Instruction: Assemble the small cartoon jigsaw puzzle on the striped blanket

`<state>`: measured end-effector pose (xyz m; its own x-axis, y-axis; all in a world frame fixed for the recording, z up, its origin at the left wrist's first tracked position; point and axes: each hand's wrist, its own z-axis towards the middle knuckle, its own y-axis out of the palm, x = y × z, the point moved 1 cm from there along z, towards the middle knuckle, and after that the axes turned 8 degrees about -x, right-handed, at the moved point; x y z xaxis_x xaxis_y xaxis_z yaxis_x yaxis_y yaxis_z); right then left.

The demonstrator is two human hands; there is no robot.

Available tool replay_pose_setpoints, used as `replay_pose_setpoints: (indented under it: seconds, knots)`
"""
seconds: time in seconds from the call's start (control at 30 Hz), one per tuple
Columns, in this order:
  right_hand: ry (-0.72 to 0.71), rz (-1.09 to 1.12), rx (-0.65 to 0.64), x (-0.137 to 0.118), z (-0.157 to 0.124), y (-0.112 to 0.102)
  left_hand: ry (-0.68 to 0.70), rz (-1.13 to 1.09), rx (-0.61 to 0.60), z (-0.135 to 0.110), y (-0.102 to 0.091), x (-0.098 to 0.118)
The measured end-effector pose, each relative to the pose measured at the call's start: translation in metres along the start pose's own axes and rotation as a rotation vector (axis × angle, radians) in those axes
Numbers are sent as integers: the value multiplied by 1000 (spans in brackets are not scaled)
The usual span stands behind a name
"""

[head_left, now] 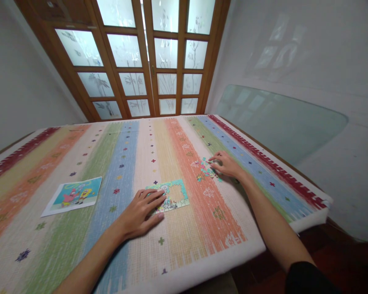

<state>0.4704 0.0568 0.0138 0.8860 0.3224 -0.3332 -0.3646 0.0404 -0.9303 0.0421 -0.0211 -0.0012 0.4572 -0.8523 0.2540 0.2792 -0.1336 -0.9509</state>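
A partly assembled jigsaw puzzle [184, 196] lies flat on the striped cloth, with a bare tan gap inside its teal and green border. My left hand [144, 210] rests over its left side, fingers stretched out and covering part of the picture. To the upper right is a small pile of loose jigsaw pieces [205, 168], mostly teal with some pink and yellow. My right hand [225, 164] reaches onto this pile, its fingers bent and slightly apart among the pieces. No piece shows clearly in its grasp, and the palm hides part of the pile.
A printed cartoon picture sheet [79, 194] lies on the cloth to the left. The striped cloth [110, 253] covers the wide surface, whose front edge drops off near me. Wooden glazed doors [150, 73] stand behind, and a glass panel [272, 118] leans along the right wall.
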Motion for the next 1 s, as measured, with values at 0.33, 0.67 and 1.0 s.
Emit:
replay_pose_setpoints:
  seconds: [0.33,0.67,1.0]
  knots:
    - [33,277,-263,17,-16,-28,0,-9,13,1,0,-1]
    - [117,394,-397,20,-16,-25,-7,-9,5,1,0,-1]
    - [132,347,-314,28,-20,-23,-13,-13,-6,1,0,-1]
